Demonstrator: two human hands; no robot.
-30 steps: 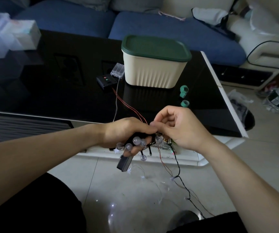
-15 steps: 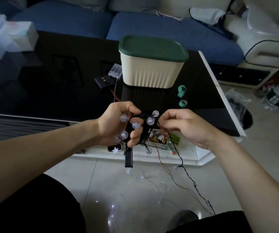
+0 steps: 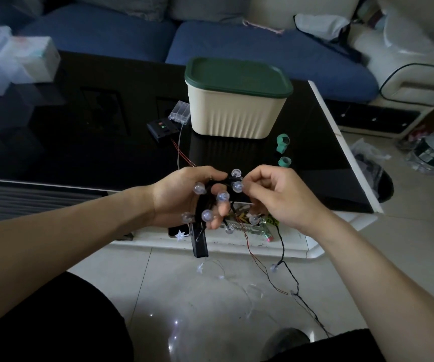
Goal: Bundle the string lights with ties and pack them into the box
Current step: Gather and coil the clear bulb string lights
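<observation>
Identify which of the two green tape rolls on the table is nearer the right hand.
The lower green roll, just above the right hand; the other sits farther back.

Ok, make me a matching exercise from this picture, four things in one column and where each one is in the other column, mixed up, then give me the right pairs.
Things
1. string lights
2. box
3. green tape rolls
4. black battery case

Places
A. on the black table, right of the box
B. on the table, left of the box, by a clear battery holder
C. coiled in the left hand, with the right hand pinching a bulb
D. back of the table, green lid on

Pairs: 1-C, 2-D, 3-A, 4-B
</observation>
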